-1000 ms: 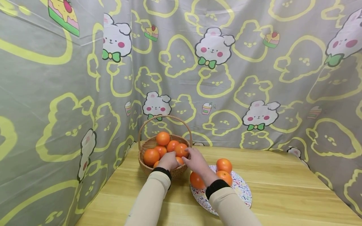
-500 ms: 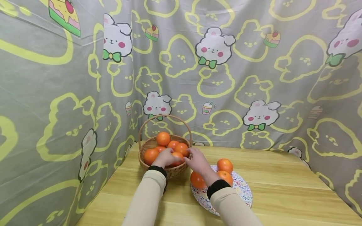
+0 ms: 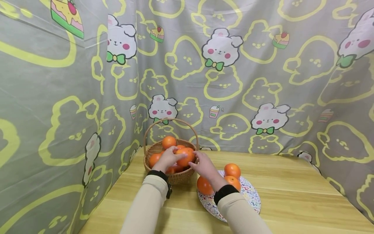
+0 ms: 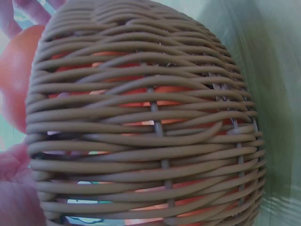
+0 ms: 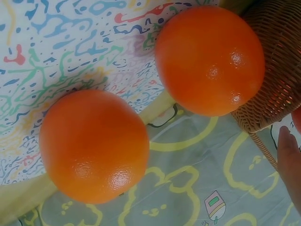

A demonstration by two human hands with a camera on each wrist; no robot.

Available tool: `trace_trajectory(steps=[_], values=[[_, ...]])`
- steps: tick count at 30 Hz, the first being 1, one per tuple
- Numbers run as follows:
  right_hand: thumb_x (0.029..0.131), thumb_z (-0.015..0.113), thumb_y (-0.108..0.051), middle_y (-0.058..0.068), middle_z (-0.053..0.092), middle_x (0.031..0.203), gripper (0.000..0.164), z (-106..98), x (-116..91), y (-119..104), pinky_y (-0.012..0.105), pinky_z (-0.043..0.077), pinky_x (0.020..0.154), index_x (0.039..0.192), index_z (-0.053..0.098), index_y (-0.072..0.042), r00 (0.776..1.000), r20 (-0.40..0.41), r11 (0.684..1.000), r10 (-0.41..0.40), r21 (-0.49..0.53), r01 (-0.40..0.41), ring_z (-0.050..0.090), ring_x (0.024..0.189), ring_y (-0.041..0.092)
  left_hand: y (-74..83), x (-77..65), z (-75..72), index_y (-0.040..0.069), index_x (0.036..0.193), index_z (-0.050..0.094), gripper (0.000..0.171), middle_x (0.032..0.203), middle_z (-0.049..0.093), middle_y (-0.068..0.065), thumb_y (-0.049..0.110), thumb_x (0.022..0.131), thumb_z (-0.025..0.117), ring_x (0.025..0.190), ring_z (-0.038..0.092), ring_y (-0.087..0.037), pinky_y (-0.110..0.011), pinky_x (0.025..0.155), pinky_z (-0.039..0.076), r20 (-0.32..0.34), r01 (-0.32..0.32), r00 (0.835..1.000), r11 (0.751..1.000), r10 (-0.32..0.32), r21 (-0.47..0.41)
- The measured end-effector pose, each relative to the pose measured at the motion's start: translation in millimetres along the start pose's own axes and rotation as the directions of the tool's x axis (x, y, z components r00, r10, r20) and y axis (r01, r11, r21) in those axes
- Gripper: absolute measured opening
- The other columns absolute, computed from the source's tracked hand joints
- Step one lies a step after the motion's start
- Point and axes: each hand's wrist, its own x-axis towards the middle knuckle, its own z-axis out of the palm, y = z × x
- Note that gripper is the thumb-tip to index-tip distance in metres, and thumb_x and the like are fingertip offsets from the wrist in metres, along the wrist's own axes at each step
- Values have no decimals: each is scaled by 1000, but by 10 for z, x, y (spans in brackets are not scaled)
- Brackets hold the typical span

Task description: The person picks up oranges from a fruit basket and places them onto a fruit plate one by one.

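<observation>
A glossy orange (image 3: 187, 159) is up at the front right of the wicker basket (image 3: 181, 177), above other oranges. My left hand (image 3: 168, 160) grips it from the left, thumb across its near side. On its other side is my right hand (image 3: 205, 166), fingers and thumb spread apart with the tips right at the fruit. The left wrist view is mostly filled by the basket's woven wall (image 4: 141, 113), with the held orange (image 4: 19, 75) at its left edge. Several oranges inside the basket are partly hidden by my left hand.
Right of the basket, a round plate with a colourful squiggle pattern (image 3: 249, 196) holds oranges (image 3: 232, 170), partly under my right forearm. The basket's tall arched handle (image 3: 171, 119) rises behind my hands. A patterned grey curtain (image 3: 222, 87) encloses the wooden table (image 3: 292, 185).
My left hand has come up out of the basket's front with an orange, bringing it up toward my right hand. My right hand has stayed nearly in place.
</observation>
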Motion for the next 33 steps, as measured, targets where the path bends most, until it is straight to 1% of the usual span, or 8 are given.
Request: trace_trajectory(steps=[3,7,14,17,21,24,29,33], values=[[85,65,-26,17,50,119,52,-8,-4,3,42,46,82,129,47,-5,1000,-6,1000,-3,30,3,51,106,31,-3,17,6,10,127,46,63,129,46,-12,40,77,71,90,59,-24,-38,73,52,9,-20,1000,1000,20,-20],[84,66,-25,17,50,122,56,-25,-14,8,42,47,84,132,43,-5,1000,-9,997,-2,77,3,52,108,32,-10,46,45,13,126,47,63,126,49,-11,40,75,72,92,59,-24,-39,73,52,17,-44,999,998,45,-49],[83,68,-19,16,50,124,64,-87,-28,33,35,52,77,136,37,-5,1000,-7,977,11,211,-9,58,101,30,51,40,146,15,126,45,59,125,49,-14,35,77,72,100,57,-27,-41,75,52,85,-67,993,990,78,-123],[82,69,-20,16,50,125,66,-115,-40,52,35,52,76,137,37,-5,1000,-15,977,21,212,-18,58,100,29,67,25,190,15,126,46,56,123,49,-14,33,79,70,102,56,-27,-40,76,52,105,-81,990,987,96,-138],[81,70,-19,17,50,125,66,-158,-62,82,36,52,76,137,38,-6,999,-29,980,25,200,-19,59,99,29,88,-2,251,12,127,43,57,123,48,-15,31,80,70,104,54,-27,-40,75,52,101,-91,989,984,107,-152],[80,71,-19,16,49,127,66,-197,-76,102,37,51,77,136,38,-7,999,-45,981,28,196,-18,59,99,29,119,-24,308,13,127,43,57,123,48,-15,30,80,70,104,54,-28,-39,76,52,104,-94,988,983,111,-155],[75,75,-20,13,51,126,68,-261,-98,147,38,50,80,134,42,-10,995,-97,985,32,170,-15,59,99,28,200,-72,418,11,128,41,57,123,46,-17,26,81,70,104,54,-28,-39,78,51,147,-109,980,977,137,-183],[73,77,-21,11,50,127,70,-316,-130,181,40,49,81,134,43,-12,993,-112,984,48,174,-28,57,102,28,236,-89,496,11,126,41,58,120,47,-17,27,79,71,101,54,-27,-39,77,52,150,-116,979,980,140,-160]])
